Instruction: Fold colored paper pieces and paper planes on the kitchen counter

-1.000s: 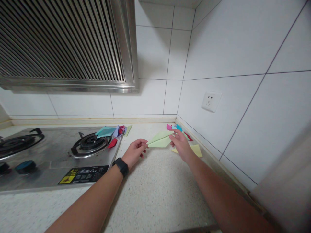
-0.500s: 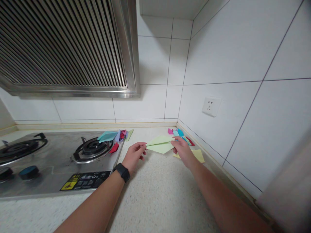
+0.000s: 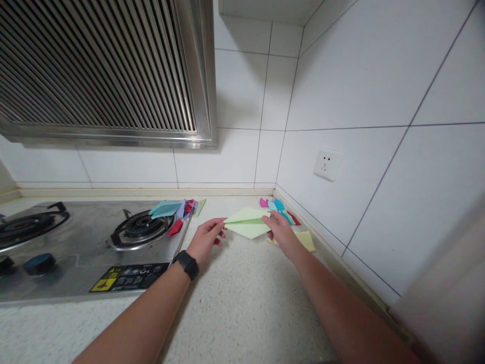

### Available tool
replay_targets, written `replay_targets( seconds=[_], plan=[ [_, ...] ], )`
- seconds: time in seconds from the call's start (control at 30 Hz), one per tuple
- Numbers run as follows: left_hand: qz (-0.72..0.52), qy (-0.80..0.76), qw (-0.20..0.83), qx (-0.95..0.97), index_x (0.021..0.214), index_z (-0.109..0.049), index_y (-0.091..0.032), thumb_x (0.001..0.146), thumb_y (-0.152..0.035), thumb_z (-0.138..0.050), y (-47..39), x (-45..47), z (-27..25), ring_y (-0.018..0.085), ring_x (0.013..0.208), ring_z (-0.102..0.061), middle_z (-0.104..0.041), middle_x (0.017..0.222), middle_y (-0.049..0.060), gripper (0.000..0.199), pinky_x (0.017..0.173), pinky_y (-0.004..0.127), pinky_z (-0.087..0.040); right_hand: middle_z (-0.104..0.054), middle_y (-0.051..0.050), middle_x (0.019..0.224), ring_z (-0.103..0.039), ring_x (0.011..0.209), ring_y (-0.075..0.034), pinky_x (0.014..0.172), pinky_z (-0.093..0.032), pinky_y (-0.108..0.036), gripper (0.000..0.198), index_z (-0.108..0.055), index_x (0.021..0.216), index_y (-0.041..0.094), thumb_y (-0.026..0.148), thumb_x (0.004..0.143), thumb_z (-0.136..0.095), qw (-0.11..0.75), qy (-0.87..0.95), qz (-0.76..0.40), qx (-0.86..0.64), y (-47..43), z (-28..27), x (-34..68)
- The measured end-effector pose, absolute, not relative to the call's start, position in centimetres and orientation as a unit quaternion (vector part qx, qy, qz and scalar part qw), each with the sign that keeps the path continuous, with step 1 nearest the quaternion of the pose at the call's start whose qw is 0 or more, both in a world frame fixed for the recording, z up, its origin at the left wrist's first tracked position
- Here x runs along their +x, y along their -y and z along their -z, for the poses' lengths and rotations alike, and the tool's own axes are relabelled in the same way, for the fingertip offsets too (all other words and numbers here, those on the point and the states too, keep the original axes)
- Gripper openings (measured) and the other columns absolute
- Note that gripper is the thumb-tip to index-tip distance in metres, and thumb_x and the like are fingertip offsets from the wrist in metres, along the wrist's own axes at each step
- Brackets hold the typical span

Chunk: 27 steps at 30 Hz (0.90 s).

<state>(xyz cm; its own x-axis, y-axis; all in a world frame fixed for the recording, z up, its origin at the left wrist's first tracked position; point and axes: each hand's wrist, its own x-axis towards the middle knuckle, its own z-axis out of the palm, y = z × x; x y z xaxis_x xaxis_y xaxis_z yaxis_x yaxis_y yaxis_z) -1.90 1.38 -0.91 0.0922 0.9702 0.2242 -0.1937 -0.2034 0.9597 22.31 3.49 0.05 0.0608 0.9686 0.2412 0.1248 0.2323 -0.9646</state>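
- Clock directions here are taken from the light green paper (image 3: pixel 248 228), with twelve at the back wall.
- That paper lies between the two hands over the desk (image 3: pixel 235 303), a long pointed shape with a fold running along it; I can't tell whether its underside touches the surface.
- The left hand (image 3: pixel 206 237) pinches the paper's nine o'clock tip between thumb and fingers, and a black watch (image 3: pixel 186 264) circles that wrist.
- The right hand (image 3: pixel 281 231) pinches the three o'clock end, thumb on top.
- A yellow paper (image 3: pixel 306 241) lies between three and four o'clock, partly hidden by the right hand.
- Towards one and two o'clock, near the wall corner, sit small folded pieces: a pink piece (image 3: pixel 263 202), some blue pieces (image 3: pixel 279 204) and a red one, partly covered.
- At nine o'clock is the steel stove (image 3: pixel 87 253).
- Around ten o'clock, a teal paper (image 3: pixel 165 209) overlaps the nearer burner, beside a purple and red cluster (image 3: pixel 188 207); a red piece (image 3: pixel 175 228) rests at the burner's edge.
- A socket (image 3: pixel 328 165) is on the wall towards two o'clock.
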Motion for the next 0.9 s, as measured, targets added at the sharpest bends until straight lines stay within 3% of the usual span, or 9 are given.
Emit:
replay_targets(
  seconds=[0.27, 0.43, 0.6, 0.77, 0.9],
  plan=[
    [-0.557, -0.364, 0.519, 0.537, 0.110, -0.068, -0.015, 0.075, -0.043, -0.068, -1.41, -2.02, 0.82, 0.011, 0.067, -0.053, -0.060, 0.087, 0.007, 0.044, 0.046, 0.017, -0.042, -0.056, 0.002, 0.065, -0.050, 0.051, -0.011, 0.041, -0.034, -0.021, 0.035, -0.060, 0.087, 0.020, 0.053, 0.076, -0.061, 0.559, 0.579, -0.369, -0.466, -3.54, 0.12, 22.45],
    [-0.555, -0.359, 0.529, 0.533, 0.108, -0.069, -0.014, 0.073, -0.041, -0.070, -1.35, -2.09, 0.79, 0.010, 0.066, -0.052, -0.060, 0.085, 0.007, 0.044, 0.046, 0.017, -0.040, -0.060, 0.001, 0.067, -0.054, 0.057, -0.013, 0.049, -0.036, -0.023, 0.031, -0.061, 0.082, 0.019, 0.049, 0.073, -0.065, 0.563, 0.577, -0.414, -0.423, -3.27, -0.28, 22.34],
    [-0.546, -0.352, 0.545, 0.530, 0.105, -0.068, -0.015, 0.073, -0.043, -0.070, -1.12, -1.97, 0.76, 0.012, 0.068, -0.055, -0.063, 0.088, 0.008, 0.043, 0.047, 0.018, -0.042, -0.054, 0.004, 0.060, -0.048, 0.053, -0.011, 0.048, -0.033, -0.022, 0.028, -0.060, 0.077, 0.019, 0.046, 0.074, -0.066, 0.556, 0.593, -0.417, -0.407, -2.97, -0.52, 22.21],
    [-0.548, -0.358, 0.544, 0.525, 0.102, -0.068, -0.013, 0.071, -0.043, -0.071, -1.01, -1.87, 0.59, 0.013, 0.068, -0.059, -0.065, 0.087, 0.009, 0.043, 0.048, 0.018, -0.043, -0.058, 0.001, 0.068, -0.051, 0.058, -0.013, 0.050, -0.035, -0.023, 0.032, -0.063, 0.085, 0.020, 0.050, 0.074, -0.064, 0.561, 0.590, -0.399, -0.421, -3.17, -0.23, 22.22],
    [-0.553, -0.356, 0.540, 0.526, 0.101, -0.068, -0.013, 0.072, -0.043, -0.071, -1.08, -1.93, 0.63, 0.012, 0.065, -0.058, -0.064, 0.082, 0.007, 0.042, 0.047, 0.018, -0.042, -0.053, 0.004, 0.063, -0.047, 0.055, -0.012, 0.050, -0.034, -0.023, 0.031, -0.063, 0.085, 0.020, 0.049, 0.075, -0.064, 0.573, 0.601, -0.358, -0.426, -3.20, -0.25, 22.25]
  ],
)
